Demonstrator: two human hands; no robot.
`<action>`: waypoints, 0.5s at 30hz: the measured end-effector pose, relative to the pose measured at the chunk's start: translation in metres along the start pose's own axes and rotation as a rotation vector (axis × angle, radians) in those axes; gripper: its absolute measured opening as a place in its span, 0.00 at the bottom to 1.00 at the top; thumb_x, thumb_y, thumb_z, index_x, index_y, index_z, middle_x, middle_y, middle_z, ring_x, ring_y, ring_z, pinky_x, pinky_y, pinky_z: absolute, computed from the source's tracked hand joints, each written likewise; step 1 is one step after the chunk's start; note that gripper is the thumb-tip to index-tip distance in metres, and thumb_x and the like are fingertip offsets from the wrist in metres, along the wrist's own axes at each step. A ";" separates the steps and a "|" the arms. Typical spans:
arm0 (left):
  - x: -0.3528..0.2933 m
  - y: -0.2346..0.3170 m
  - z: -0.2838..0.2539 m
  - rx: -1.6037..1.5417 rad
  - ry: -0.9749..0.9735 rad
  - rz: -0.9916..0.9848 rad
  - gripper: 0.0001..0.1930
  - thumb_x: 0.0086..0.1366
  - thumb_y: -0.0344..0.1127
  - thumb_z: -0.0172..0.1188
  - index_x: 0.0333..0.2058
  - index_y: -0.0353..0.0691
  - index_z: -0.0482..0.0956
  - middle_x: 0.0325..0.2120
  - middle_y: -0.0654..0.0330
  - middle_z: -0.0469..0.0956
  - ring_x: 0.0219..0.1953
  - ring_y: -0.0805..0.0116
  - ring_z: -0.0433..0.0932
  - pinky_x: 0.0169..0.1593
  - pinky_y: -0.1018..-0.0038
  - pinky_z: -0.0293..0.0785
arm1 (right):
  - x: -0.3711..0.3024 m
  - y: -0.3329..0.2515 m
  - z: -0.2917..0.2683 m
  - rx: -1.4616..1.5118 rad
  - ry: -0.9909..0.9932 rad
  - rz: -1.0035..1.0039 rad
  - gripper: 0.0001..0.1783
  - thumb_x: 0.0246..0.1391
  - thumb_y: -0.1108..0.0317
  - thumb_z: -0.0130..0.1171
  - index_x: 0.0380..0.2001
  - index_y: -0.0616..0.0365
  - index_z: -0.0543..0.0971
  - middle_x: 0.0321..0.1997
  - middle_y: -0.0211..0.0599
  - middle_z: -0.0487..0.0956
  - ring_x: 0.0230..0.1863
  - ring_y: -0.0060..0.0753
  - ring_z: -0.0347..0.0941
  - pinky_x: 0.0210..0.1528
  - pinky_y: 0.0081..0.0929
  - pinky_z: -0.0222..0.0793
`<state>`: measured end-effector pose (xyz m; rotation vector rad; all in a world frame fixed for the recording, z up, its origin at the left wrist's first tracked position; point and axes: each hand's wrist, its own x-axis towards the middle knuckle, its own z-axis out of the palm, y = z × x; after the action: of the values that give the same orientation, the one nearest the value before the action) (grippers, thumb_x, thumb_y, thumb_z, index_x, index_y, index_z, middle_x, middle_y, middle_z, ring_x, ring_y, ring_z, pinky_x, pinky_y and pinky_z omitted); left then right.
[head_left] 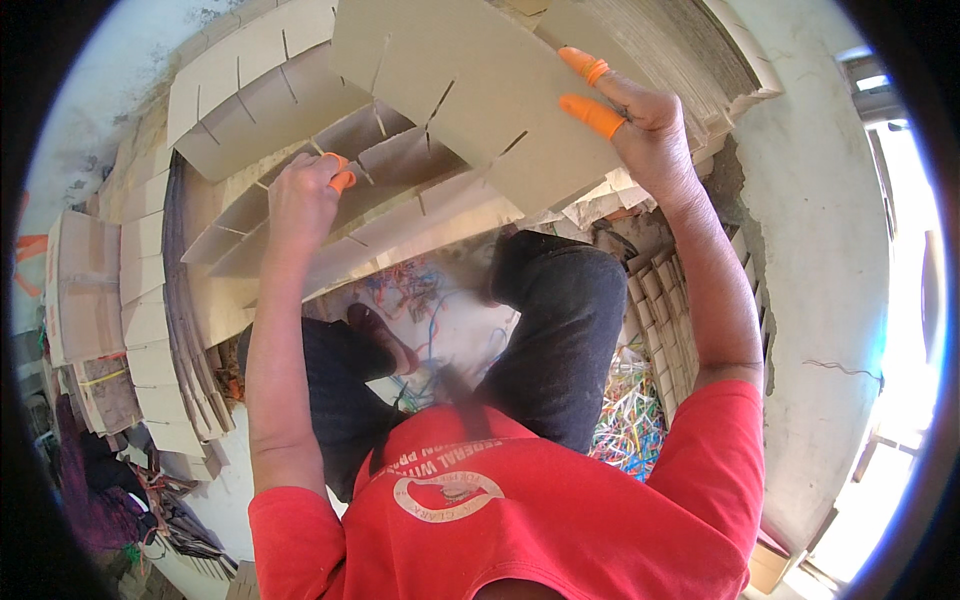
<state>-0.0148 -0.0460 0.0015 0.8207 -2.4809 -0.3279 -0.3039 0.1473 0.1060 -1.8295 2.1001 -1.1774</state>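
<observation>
A large slotted cardboard sheet [490, 90] tilts across the top middle, with dark slits along its lower part. My right hand [645, 125] grips its right edge, two fingers in orange rubber covers lying on its face. Lower and to the left, my left hand [303, 195] is closed, orange covers on its fingertips, at the slotted cardboard strips [375, 150] of a partly assembled divider. It pinches one of these strips, though the exact grip is partly hidden. Below the strips runs another long cardboard piece [410, 220], close above my knees.
Stacked cardboard sheets [660, 50] stand at the back right. More slotted cardboard [255, 85] lies at the back left, with piles [150, 330] along the left side. Colourful strap scraps [630, 415] litter the floor by my legs. A wall [825, 260] bounds the right side.
</observation>
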 end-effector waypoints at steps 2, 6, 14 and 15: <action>0.000 -0.001 0.000 -0.013 -0.002 0.011 0.07 0.55 0.31 0.67 0.33 0.38 0.83 0.26 0.51 0.80 0.30 0.54 0.78 0.34 0.63 0.73 | 0.001 -0.001 -0.001 -0.026 -0.022 0.017 0.25 0.55 0.72 0.66 0.57 0.55 0.76 0.52 0.30 0.81 0.49 0.07 0.67 0.55 0.16 0.67; 0.006 0.000 -0.008 -0.045 -0.100 -0.082 0.10 0.53 0.36 0.69 0.31 0.38 0.81 0.27 0.52 0.80 0.33 0.54 0.78 0.36 0.59 0.74 | 0.000 -0.006 0.004 -0.076 -0.068 0.081 0.26 0.54 0.71 0.66 0.58 0.54 0.76 0.52 0.29 0.82 0.48 0.08 0.69 0.54 0.17 0.68; 0.062 -0.022 -0.007 0.334 -0.013 0.040 0.09 0.55 0.37 0.67 0.34 0.42 0.83 0.26 0.47 0.79 0.32 0.48 0.80 0.35 0.59 0.75 | -0.011 0.003 0.010 -0.059 0.033 -0.024 0.25 0.54 0.72 0.66 0.57 0.55 0.77 0.51 0.29 0.82 0.45 0.10 0.73 0.53 0.17 0.70; 0.068 -0.030 -0.002 0.333 -0.068 0.029 0.08 0.55 0.36 0.67 0.32 0.41 0.82 0.26 0.47 0.79 0.32 0.47 0.80 0.34 0.57 0.74 | -0.012 0.005 0.011 -0.058 0.014 -0.007 0.25 0.54 0.72 0.66 0.56 0.55 0.77 0.51 0.30 0.82 0.46 0.11 0.73 0.53 0.18 0.70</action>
<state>-0.0463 -0.1108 0.0179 0.9143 -2.6487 0.0725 -0.2985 0.1524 0.0910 -1.8595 2.1595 -1.1458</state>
